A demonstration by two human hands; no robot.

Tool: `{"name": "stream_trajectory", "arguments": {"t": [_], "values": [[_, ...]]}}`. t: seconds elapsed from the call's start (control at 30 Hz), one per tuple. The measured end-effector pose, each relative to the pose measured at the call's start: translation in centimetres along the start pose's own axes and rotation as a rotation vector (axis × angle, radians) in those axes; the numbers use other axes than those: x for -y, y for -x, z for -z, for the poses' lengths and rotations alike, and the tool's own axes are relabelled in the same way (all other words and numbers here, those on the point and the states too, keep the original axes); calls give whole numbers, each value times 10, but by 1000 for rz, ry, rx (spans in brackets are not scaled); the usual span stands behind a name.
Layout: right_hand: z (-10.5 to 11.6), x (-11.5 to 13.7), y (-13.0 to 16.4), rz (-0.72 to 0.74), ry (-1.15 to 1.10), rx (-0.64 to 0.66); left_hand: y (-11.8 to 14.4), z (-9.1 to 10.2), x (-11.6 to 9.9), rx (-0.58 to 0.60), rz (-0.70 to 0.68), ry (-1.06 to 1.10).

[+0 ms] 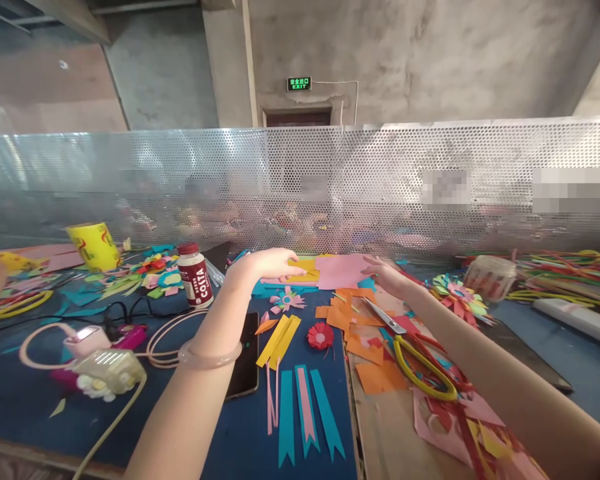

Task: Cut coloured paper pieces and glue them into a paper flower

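Hands at the pink paper sheet [341, 271].
Left hand [273, 264] rests flat, fingers loose, on yellow paper [305, 268] left of it; right hand [387, 275] touches its right edge, grasping nothing.

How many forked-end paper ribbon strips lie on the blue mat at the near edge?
3: a teal strip on the left, a pink-on-teal strip in the middle, and a teal strip angled on the right. More may be buried in the scraps nearby.
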State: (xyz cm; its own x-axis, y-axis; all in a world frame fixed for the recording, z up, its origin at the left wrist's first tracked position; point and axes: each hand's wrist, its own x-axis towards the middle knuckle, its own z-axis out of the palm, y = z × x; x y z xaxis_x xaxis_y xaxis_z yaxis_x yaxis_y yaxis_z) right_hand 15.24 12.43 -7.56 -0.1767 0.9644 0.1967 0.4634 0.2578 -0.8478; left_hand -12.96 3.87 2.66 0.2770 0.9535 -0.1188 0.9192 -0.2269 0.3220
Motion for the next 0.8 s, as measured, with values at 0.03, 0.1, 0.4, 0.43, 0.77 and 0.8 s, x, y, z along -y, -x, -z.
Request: {"name": "stream_trajectory", "arguments": {"t": [0.03,0.1,0.4,0.43,0.77,0.8], "values": [[-1,1,-1,3,34,20,-2,-3,-2,8,-6,-9],[-1,5,-3,4,118,55,-6,-10,-9,25,-23,-58],[-6,2,65,126,588,228,-26,-65,-49,195,-151,-298],[-6,-1,78,162,641,260,-29,-70,-49,191,-153,-308],[5,-30,115,543,879,84,-44,-94,-41,121,-182,-337],[4,-31,114,537,874,91,-44,-96,-41,103,-191,-343]]}}
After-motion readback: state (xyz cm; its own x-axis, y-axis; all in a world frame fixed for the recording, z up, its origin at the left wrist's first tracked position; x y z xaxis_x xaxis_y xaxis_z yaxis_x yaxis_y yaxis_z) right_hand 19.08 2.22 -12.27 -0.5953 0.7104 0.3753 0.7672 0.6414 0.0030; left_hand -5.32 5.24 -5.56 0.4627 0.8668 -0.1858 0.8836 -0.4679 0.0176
